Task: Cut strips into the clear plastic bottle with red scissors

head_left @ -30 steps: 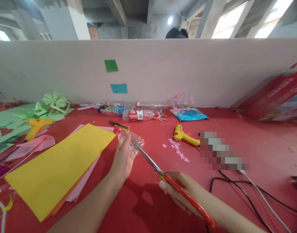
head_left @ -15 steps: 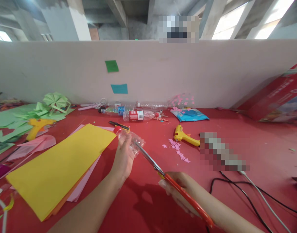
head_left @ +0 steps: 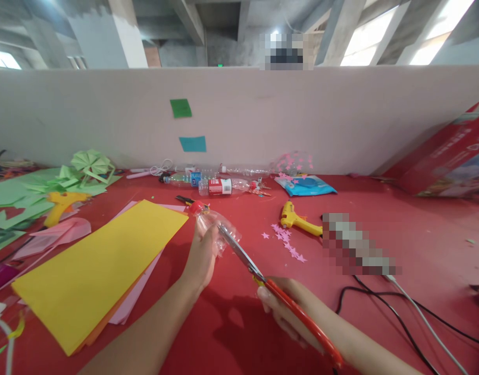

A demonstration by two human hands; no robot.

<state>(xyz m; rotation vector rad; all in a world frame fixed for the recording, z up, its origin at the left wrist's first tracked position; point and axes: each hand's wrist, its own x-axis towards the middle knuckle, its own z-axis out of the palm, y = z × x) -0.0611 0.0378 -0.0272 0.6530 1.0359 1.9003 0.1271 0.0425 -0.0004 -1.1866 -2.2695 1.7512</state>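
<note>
A clear plastic bottle top (head_left: 226,225) with a red cap (head_left: 197,207) is gripped in my left hand (head_left: 203,252), its cap tilted up and to the left. My right hand (head_left: 288,304) is closed around the red handles of a pair of scissors (head_left: 245,258). The long metal blades look nearly shut and reach to the cut part of the bottle, close to my left fingers. Whether plastic lies between the blades is hard to make out. Just behind the cap lies a utility knife (head_left: 183,199), partly hidden.
Yellow paper sheets (head_left: 102,273) lie left on the red table, green paper scraps (head_left: 26,187) beyond. Several bottles (head_left: 220,186) line the partition (head_left: 321,114). A yellow glue gun (head_left: 297,220), pink stars (head_left: 288,242), a blue packet (head_left: 311,185) and black cables (head_left: 383,294) are right.
The bottle top has turned slightly in my left hand, its red cap shifting a little right and showing more. The scissors have barely moved, and my right hand still holds them.
</note>
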